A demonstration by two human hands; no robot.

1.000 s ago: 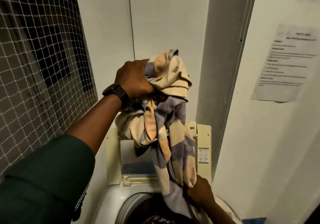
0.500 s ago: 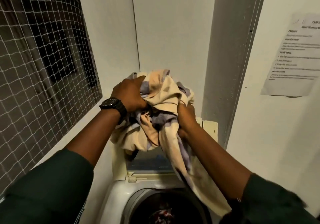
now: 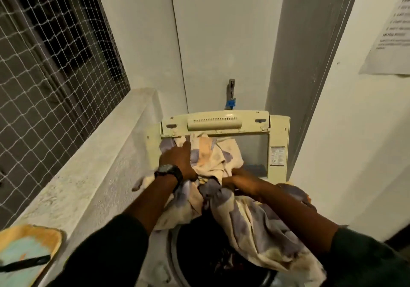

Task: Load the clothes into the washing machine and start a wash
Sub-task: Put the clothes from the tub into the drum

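A large cream, peach and lavender patterned cloth (image 3: pixel 248 222) is bunched over the open top of the washing machine. My left hand (image 3: pixel 177 160), with a black watch on the wrist, grips the cloth's upper bundle. My right hand (image 3: pixel 239 181) is closed on the cloth just to the right, partly buried in its folds. The machine's cream lid (image 3: pixel 221 122) stands raised at the back. Below the cloth the dark drum opening (image 3: pixel 199 253) shows, with some dark clothes inside. One end of the cloth drapes over the machine's right rim.
A concrete ledge (image 3: pixel 88 164) runs along the left under a netted window (image 3: pixel 44 54). A worn yellow and blue board (image 3: pixel 24 253) lies at the lower left. A tap with a blue fitting (image 3: pixel 231 96) sits on the wall behind the lid. A paper notice (image 3: pixel 390 31) hangs on the right wall.
Both hands have come down with the cloth from chest height to the machine's opening. The view has tilted downward, showing the whole lid and the ledge.
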